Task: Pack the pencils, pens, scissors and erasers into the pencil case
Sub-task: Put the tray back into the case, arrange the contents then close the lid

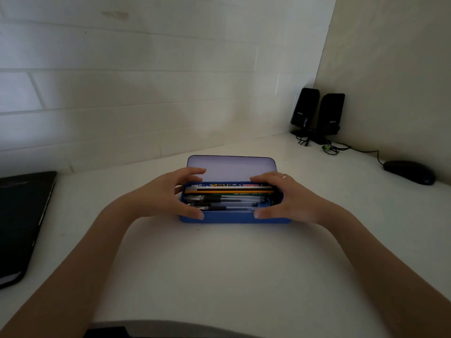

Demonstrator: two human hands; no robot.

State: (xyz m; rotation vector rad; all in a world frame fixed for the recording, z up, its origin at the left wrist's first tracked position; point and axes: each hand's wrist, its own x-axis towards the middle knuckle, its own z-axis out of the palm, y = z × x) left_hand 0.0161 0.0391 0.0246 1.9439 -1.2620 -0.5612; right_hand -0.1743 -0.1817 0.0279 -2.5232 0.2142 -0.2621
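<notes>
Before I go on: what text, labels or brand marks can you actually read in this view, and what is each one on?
None can be read for certain.
Left speaker: small light brand mark on its front, too blurred to read.
Right speaker: the same kind of mark, also too blurred.
Pencil case: colourful printed strip along its far inner edge, with red lettering toward the right, too small to read.
Green pencil inside the case: a line of tiny print, unreadable.

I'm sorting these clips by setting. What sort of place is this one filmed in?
Probably a home or office computer desk set in a corner. A pair of black speakers and a wired mouse sit on the white desk, with a closed laptop at the left edge and tiled wall behind.
</notes>
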